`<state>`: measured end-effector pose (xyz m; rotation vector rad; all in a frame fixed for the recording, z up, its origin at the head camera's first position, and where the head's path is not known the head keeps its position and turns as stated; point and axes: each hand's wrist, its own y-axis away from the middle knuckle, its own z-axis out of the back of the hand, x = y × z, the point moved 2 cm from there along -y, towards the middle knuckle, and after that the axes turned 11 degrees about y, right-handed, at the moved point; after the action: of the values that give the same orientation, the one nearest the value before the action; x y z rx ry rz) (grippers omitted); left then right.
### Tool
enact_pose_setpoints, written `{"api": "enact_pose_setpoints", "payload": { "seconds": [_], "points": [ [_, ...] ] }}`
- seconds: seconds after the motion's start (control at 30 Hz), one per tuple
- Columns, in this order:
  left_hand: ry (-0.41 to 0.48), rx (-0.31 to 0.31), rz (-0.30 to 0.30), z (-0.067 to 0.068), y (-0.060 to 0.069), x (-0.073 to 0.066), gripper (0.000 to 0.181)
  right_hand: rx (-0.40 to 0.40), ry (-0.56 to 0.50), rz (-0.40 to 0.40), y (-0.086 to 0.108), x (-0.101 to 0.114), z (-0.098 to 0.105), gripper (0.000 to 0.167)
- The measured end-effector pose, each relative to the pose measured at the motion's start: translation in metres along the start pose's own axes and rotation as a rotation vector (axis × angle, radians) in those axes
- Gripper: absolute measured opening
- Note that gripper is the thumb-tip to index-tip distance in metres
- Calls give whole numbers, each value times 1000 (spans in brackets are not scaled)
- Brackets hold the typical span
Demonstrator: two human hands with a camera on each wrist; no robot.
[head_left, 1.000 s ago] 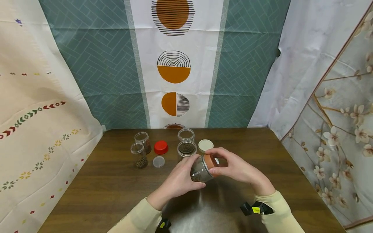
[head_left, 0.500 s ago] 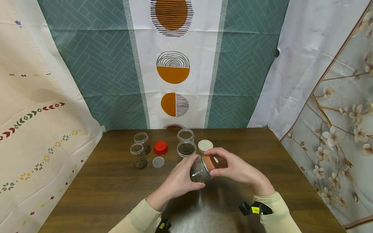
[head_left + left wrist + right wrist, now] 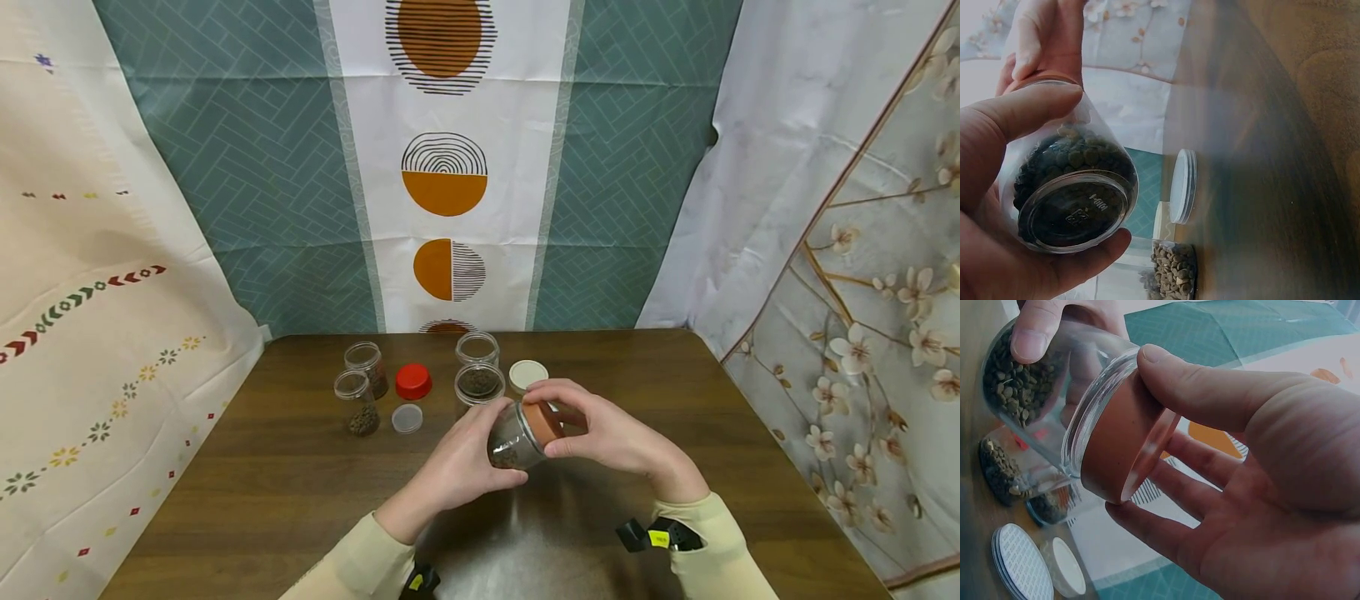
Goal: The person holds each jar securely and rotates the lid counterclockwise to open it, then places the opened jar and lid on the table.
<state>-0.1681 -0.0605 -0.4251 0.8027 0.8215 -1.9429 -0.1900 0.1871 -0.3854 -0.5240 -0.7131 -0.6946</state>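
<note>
A clear jar (image 3: pixel 510 440), part filled with dark green-brown seeds or pellets, is held tilted above the table. My left hand (image 3: pixel 467 462) grips its body, thumb and fingers on opposite sides; the jar's base (image 3: pixel 1075 212) faces the left wrist view. On the jar's mouth sits an orange-brown lid (image 3: pixel 1119 437). My right hand (image 3: pixel 611 429) holds this lid by its rim, with the thumb on one side and fingertips on the other. In the right wrist view the seeds (image 3: pixel 1019 387) lie at the jar's lower end.
Two open jars (image 3: pixel 362 417) (image 3: pixel 372 357) stand at the left, beside a red lid (image 3: pixel 413 381) and a small clear lid (image 3: pixel 407 418). Behind my hands are two more open jars (image 3: pixel 480 382) (image 3: pixel 477 343) and a cream lid (image 3: pixel 528 374). A white-faced lid (image 3: pixel 1022 565) lies nearby.
My right thumb and fingers have shifted slightly on the orange-brown lid, which looks turned a little. The left hand and the jar stay almost in place.
</note>
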Motion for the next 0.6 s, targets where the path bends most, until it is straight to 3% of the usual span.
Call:
{"api": "enact_pose_setpoints", "payload": {
  "seconds": [0.37,0.6],
  "points": [
    [18,0,8,0,1,1,89,11,-26,7,0,-2,-2,61],
    [11,-4,9,0,0,1,91,-42,-17,3,-2,0,-4,51]
  ]
}}
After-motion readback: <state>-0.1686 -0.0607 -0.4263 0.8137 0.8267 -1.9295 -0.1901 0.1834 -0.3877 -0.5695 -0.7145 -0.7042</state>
